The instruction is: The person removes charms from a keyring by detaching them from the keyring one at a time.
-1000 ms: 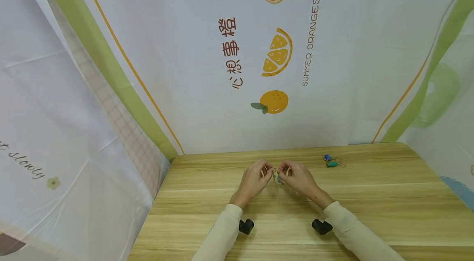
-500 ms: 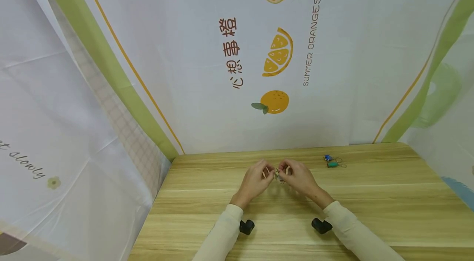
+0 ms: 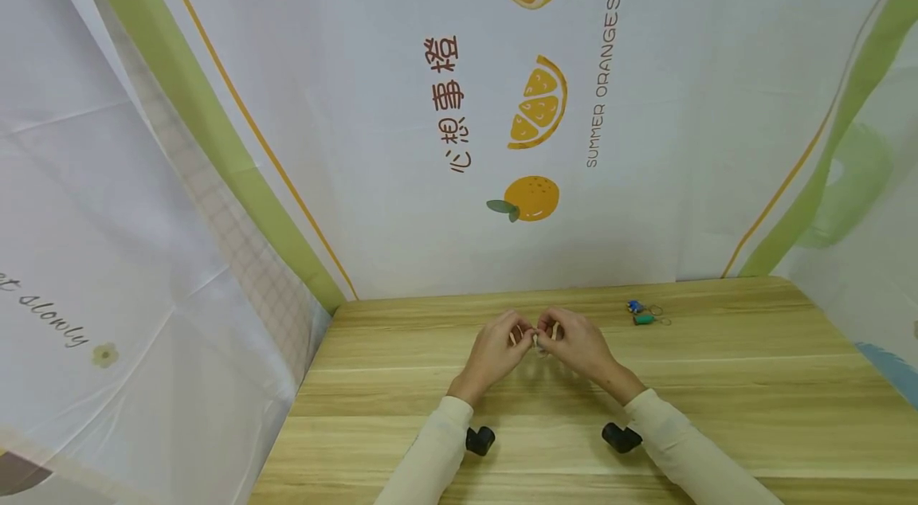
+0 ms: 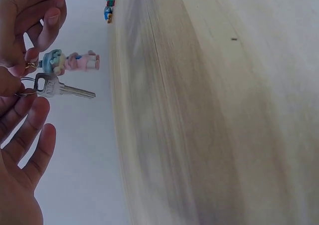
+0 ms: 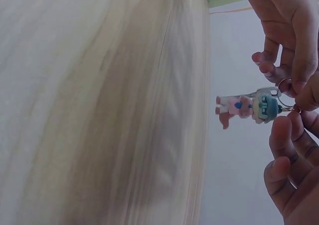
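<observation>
Above the counter [image 3: 645, 377], the left hand [image 3: 495, 350] and right hand [image 3: 579, 344] pinched a split ring [image 4: 26, 85] carrying a key [image 4: 62, 88] and figurine charm [image 4: 70, 62]: light, stiff, slippery metal, probably best gripped at the ring itself.

My bench [image 3: 717, 377]: pale wood with visible grain, smooth matt finish. Key [image 4: 65, 89] between my hands: bright silvery metal, slightly glossy, on a thin metal ring [image 4: 26, 85]. Figure charm [image 4: 70, 62]: smooth moulded plastic in pink and teal, soft sheen. Far backdrop [image 3: 358, 131]: printed cloth, matt, faintly creased. My sleeves [image 3: 430, 457]: cream knit cloth, matt.
</observation>
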`<move>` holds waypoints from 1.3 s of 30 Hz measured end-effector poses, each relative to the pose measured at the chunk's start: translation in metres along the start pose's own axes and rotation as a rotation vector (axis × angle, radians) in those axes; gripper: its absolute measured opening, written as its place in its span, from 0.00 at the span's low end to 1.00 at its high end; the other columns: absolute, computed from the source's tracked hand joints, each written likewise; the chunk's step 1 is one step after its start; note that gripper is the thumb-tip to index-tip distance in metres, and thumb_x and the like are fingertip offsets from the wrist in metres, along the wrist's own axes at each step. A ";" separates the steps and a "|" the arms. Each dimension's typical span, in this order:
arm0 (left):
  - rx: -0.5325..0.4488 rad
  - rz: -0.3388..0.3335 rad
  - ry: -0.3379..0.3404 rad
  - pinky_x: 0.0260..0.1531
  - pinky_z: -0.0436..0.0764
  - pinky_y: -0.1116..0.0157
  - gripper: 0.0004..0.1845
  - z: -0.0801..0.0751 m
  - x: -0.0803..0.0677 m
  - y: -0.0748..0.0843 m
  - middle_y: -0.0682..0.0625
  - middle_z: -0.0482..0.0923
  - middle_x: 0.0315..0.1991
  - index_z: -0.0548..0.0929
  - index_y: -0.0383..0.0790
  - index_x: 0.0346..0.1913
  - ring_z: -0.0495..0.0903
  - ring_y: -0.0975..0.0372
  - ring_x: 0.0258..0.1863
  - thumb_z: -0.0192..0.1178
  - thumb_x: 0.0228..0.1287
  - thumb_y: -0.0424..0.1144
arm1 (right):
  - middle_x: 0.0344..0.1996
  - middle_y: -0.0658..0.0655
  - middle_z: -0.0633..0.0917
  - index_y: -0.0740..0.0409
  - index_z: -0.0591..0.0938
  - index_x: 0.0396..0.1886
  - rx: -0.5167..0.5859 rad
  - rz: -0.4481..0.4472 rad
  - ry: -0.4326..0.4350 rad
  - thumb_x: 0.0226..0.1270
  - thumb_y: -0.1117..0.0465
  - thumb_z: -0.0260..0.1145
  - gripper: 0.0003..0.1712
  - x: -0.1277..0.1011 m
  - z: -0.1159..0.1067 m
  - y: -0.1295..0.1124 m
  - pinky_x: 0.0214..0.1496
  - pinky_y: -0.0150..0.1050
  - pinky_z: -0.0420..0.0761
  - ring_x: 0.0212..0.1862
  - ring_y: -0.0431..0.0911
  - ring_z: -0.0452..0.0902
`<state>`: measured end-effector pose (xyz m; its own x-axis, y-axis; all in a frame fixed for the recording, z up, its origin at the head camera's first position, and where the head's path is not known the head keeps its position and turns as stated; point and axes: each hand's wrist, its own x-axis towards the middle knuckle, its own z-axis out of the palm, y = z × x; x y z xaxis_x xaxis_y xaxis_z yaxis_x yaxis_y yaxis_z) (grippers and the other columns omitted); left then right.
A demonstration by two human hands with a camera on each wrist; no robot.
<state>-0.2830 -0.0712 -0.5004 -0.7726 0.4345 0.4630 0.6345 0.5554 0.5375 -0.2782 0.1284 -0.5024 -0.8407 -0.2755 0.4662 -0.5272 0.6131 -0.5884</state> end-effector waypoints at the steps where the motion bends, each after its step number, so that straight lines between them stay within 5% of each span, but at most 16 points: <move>1: 0.001 0.003 0.003 0.33 0.80 0.75 0.03 0.000 0.000 0.000 0.50 0.85 0.40 0.86 0.42 0.44 0.79 0.68 0.31 0.63 0.78 0.36 | 0.28 0.45 0.81 0.50 0.83 0.36 -0.002 0.003 -0.001 0.70 0.65 0.71 0.06 0.000 0.000 0.000 0.24 0.31 0.70 0.23 0.30 0.68; 22: -0.003 0.046 0.045 0.34 0.81 0.74 0.03 -0.003 -0.003 -0.004 0.51 0.86 0.40 0.86 0.42 0.46 0.82 0.65 0.33 0.63 0.78 0.35 | 0.31 0.46 0.85 0.53 0.86 0.38 0.030 0.045 -0.008 0.73 0.62 0.69 0.02 0.000 0.001 0.006 0.27 0.32 0.73 0.24 0.32 0.72; 39: -0.080 0.000 -0.026 0.35 0.80 0.74 0.03 -0.004 -0.002 -0.003 0.50 0.83 0.40 0.85 0.40 0.46 0.76 0.70 0.33 0.62 0.78 0.34 | 0.31 0.46 0.85 0.55 0.86 0.39 0.026 0.064 -0.004 0.71 0.62 0.72 0.02 0.002 -0.003 0.000 0.28 0.32 0.73 0.25 0.32 0.72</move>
<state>-0.2832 -0.0763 -0.4998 -0.7722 0.4534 0.4452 0.6336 0.4973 0.5927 -0.2797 0.1298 -0.4998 -0.8733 -0.2389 0.4247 -0.4753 0.6098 -0.6343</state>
